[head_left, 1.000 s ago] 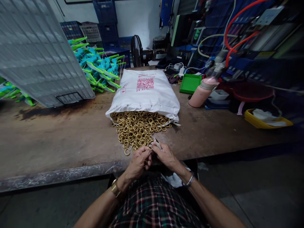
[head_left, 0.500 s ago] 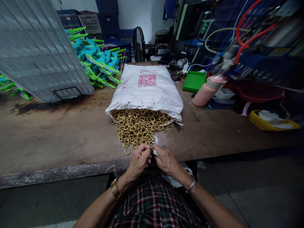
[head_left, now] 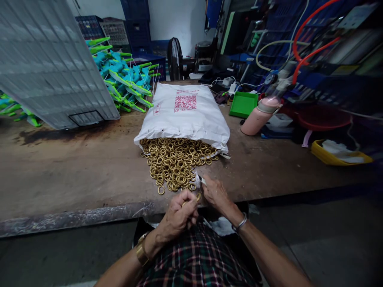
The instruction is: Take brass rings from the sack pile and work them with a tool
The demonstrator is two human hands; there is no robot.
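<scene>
My left hand (head_left: 180, 212) is closed in front of the table edge, gripping a brass-coloured ring (head_left: 198, 196) that sticks out beside the thumb. To its right, my right hand (head_left: 216, 195) is closed around a small knife-like tool (head_left: 202, 180) with a dark tip and a pale handle. The tool's tip points away from me and is apart from the held ring. Just beyond my hands spreads a heap of brass-coloured rings (head_left: 172, 165), spilling from the open mouth of a white sack (head_left: 188, 119) with red print.
Left of the sack, a grey ribbed plastic crate (head_left: 60, 67) stands tilted before turquoise and green plastic parts (head_left: 122, 75). At right are a pink bottle (head_left: 257, 119), a green tray (head_left: 243, 104) and a yellow basin (head_left: 332, 159). A black fan (head_left: 175, 59) stands behind.
My hands have drawn apart. The left hand has come closer to me with the ring, while the right has moved slightly right and away with the tool.
</scene>
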